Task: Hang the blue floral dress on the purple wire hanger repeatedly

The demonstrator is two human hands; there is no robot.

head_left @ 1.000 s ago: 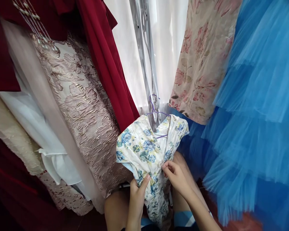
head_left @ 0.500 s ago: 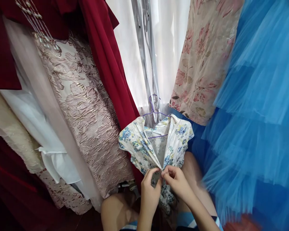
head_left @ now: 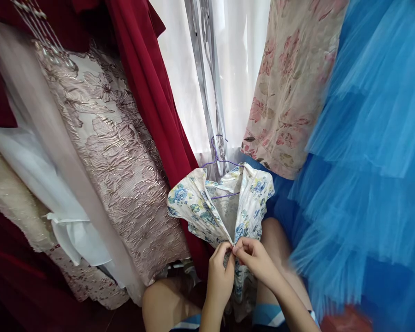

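A white shirt with blue and yellow flowers (head_left: 193, 203) hangs on a purple wire hanger (head_left: 224, 161) in front of me, its neckline spread in a V. At the bottom of the V, my left hand (head_left: 222, 272) pinches the left front edge of the shirt. My right hand (head_left: 252, 256) pinches the opposite edge right beside it, thumb and forefinger closed. The fingertips of both hands nearly touch. Whatever small fastening lies between them is too small to make out. The lower part of the shirt hangs crumpled behind and below my hands.
On the left hang a dark red garment (head_left: 148, 87), a pink brocade dress (head_left: 114, 152) and a white garment (head_left: 79, 235). A pink floral garment (head_left: 287, 101) and a blue tulle dress (head_left: 363, 152) hang on the right. A metal stand (head_left: 207, 69) rises before a white curtain (head_left: 173, 55).
The view has shifted slightly, so the hanging garments sit a little further left. Both hands keep their pinch at the same place on the shirt front.
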